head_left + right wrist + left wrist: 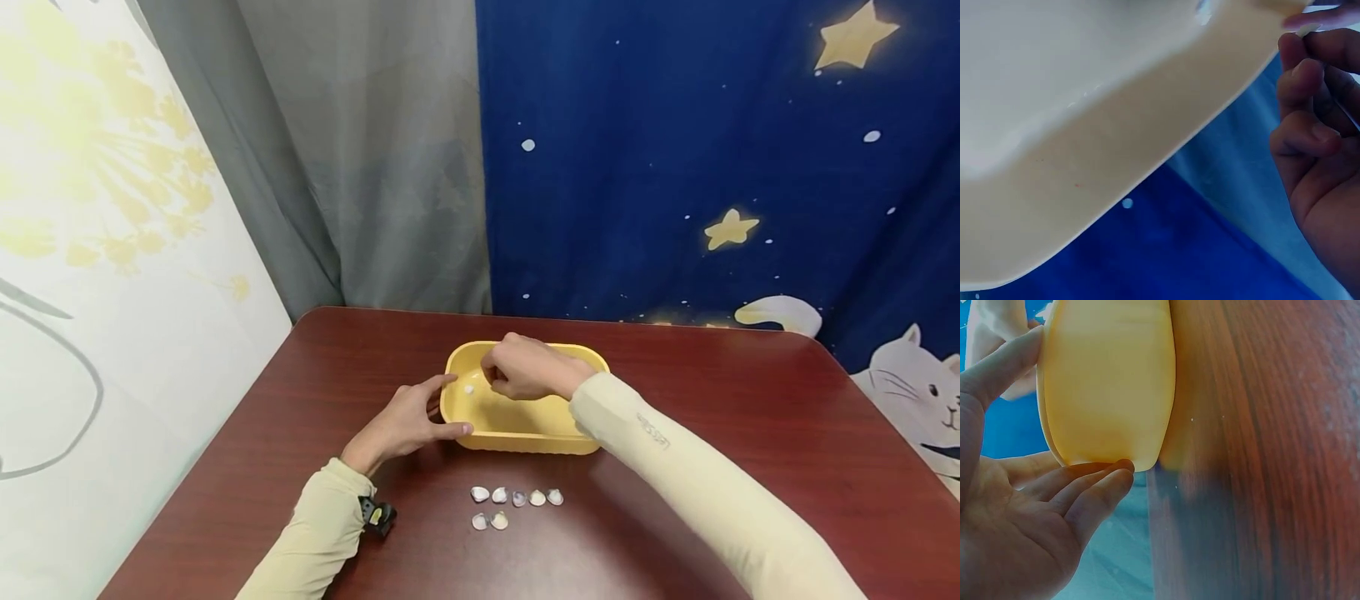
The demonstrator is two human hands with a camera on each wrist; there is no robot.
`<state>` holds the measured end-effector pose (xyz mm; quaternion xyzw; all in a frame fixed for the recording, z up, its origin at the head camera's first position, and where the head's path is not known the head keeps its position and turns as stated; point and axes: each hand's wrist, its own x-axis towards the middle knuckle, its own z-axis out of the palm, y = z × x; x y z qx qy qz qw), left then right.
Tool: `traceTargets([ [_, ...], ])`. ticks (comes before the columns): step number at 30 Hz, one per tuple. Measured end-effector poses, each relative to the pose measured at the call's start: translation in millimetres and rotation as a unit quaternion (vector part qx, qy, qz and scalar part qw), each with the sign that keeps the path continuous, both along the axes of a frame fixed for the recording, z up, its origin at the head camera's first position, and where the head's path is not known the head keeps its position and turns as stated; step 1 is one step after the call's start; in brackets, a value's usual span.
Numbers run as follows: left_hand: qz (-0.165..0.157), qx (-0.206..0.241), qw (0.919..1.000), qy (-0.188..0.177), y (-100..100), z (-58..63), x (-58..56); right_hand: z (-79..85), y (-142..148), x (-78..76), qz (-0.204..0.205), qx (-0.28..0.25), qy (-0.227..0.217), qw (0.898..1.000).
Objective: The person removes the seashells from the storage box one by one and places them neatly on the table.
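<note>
A yellow plastic tub (525,443) sits on the table. My left hand (408,422) holds its left end, thumb over the front rim and fingers at the end wall; the left wrist view shows these fingers (1100,494) against the tub's outside. Over the tub is my right hand (528,367), fingers curled. In the right wrist view its fingertips pinch a small pale seashell (1307,29), mostly covered by the fingers. A small white piece (468,389), probably a shell, lies inside the tub near the left end.
In front of the tub, several seashells (519,498) lie in a row on the dark red table (675,500). Two more shells (490,522) form a second, nearer row at the left. Behind the table hang grey and blue curtains (600,167).
</note>
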<state>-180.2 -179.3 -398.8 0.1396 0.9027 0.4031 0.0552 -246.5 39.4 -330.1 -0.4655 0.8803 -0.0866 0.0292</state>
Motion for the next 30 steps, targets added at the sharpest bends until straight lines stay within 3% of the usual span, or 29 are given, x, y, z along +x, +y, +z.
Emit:
traceTargets([
  [4,-0.002,-0.009,0.9999,0.005,-0.6,1.7,-1.0,3.9,11.2,17.4,0.015,-0.026,0.003,1.0],
  [12,0.001,-0.011,0.9999,0.004,-0.9,3.1,-0.2,-0.7,27.9,55.2,0.02,-0.053,0.06,0.997],
  [16,0.001,-0.01,0.9999,0.001,0.7,2.1,0.6,-16.4,35.7,77.6,0.029,-0.065,0.079,0.994],
  [22,-0.002,-0.024,0.9994,0.024,2.3,0.5,-0.2,-46.5,43.7,105.8,0.046,-0.047,0.097,0.993],
  [30,0.001,-0.023,0.9994,0.026,0.6,-0.6,1.6,-75.1,44.0,121.2,0.035,-0.024,0.095,0.995],
])
